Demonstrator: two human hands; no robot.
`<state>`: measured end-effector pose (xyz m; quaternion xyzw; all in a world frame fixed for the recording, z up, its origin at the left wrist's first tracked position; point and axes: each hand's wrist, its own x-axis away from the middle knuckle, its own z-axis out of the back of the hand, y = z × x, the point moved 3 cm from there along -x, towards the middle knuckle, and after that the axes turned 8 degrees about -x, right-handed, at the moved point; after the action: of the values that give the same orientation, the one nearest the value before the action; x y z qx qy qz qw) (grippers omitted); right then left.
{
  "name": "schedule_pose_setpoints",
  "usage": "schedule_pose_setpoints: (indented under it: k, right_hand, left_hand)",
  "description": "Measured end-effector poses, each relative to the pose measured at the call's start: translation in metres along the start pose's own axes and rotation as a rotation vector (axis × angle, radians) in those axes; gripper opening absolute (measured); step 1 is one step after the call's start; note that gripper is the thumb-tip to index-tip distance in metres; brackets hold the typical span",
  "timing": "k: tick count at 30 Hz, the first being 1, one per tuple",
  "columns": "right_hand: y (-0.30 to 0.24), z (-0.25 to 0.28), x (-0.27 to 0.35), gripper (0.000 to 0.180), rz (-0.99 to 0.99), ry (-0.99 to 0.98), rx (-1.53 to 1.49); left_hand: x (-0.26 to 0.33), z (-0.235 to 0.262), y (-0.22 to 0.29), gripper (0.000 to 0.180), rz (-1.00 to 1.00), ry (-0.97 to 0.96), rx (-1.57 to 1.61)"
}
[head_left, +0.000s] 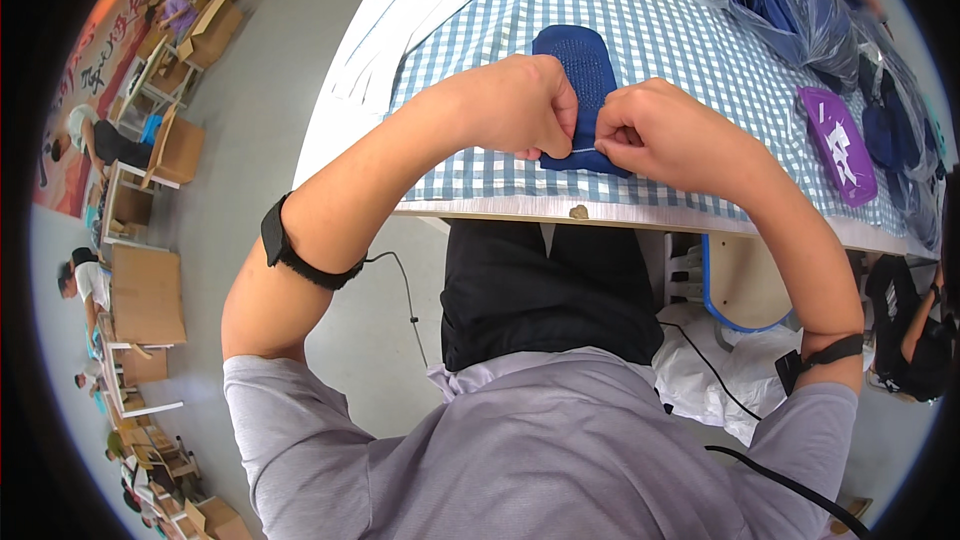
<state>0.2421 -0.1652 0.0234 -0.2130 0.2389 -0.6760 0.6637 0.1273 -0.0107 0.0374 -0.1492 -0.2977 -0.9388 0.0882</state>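
Note:
A navy blue sock with small raised dots lies flat on the checked tablecloth, close to the table's front edge. Both my hands are closed in a pinch over its lower part. My left hand comes in over the sock's left side, thumb and forefinger pressed together. From the right, my right hand pinches in the same way with its fingers curled. Between the two sets of fingertips runs a thin white strip across the sock. Its ends are hidden in my fingers.
White paper strips lie at the table's left. A purple tray with small white pieces stands at the right, beside clear plastic bags of navy items. Cartons and people are off to the left. Cables hang from both my arm bands.

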Motion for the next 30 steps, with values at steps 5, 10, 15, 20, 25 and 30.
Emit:
schedule_pose_setpoints:
  k: [5, 10, 15, 20, 25, 30]
  right_hand:
    - [-0.005, -0.014, 0.014, 0.007, 0.294, 0.262, 0.238]
    - [-0.024, -0.027, 0.032, 0.009, 0.505, 0.271, 0.516]
    - [-0.021, -0.028, 0.034, 0.01, 0.471, 0.247, 0.434]
    - [-0.016, -0.018, 0.027, 0.011, 0.365, 0.213, 0.218]
    - [-0.014, -0.015, 0.025, 0.011, 0.307, 0.174, 0.19]
    - [-0.015, -0.011, 0.024, 0.01, 0.26, 0.183, 0.14]
  left_hand:
    - [0.002, 0.0, 0.003, 0.006, 0.025, 0.035, -0.025]
    - [0.01, -0.001, 0.007, 0.006, 0.037, 0.068, -0.044]
    - [0.013, -0.011, 0.0, 0.007, 0.039, 0.1, -0.071]
    - [0.035, -0.034, 0.008, 0.014, -0.448, 0.503, -0.321]
    - [0.05, -0.057, 0.015, 0.019, -0.565, 0.527, -0.477]
    - [0.045, -0.053, 0.007, 0.021, -0.537, 0.551, -0.414]
